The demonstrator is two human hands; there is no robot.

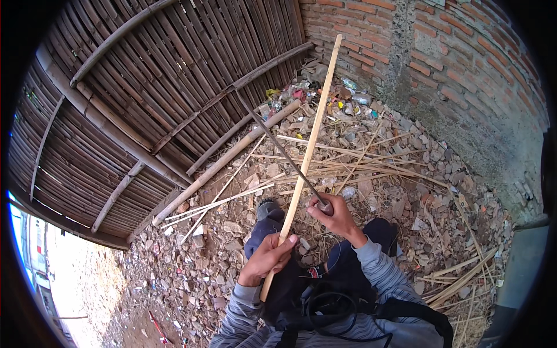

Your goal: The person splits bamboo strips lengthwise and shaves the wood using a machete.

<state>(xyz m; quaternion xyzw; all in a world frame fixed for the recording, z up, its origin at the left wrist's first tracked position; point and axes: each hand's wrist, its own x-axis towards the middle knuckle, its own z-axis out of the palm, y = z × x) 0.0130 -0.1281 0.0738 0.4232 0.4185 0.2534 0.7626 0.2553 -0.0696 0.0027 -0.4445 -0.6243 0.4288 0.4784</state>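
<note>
My left hand [268, 257] is closed round the lower part of a long, pale split-bamboo strip [318, 127], its thumb lying along the strip. The strip slants up and away from me, its far end reaching toward the brick wall. In my right hand [341, 220] is the wooden handle of a long knife [272, 136] with a narrow dark blade. The blade points up and to the left and crosses the strip a little above my left hand. Whether blade and strip touch I cannot tell.
Several loose bamboo strips [360, 168] lie across rubble-strewn ground [232, 267]. A slatted bamboo wall [156, 75] stands at left, a thick bamboo pole [232, 159] along its foot. A brick wall [447, 64] rises at right. Litter [348, 98] fills the corner; more strips [464, 284] lie at lower right.
</note>
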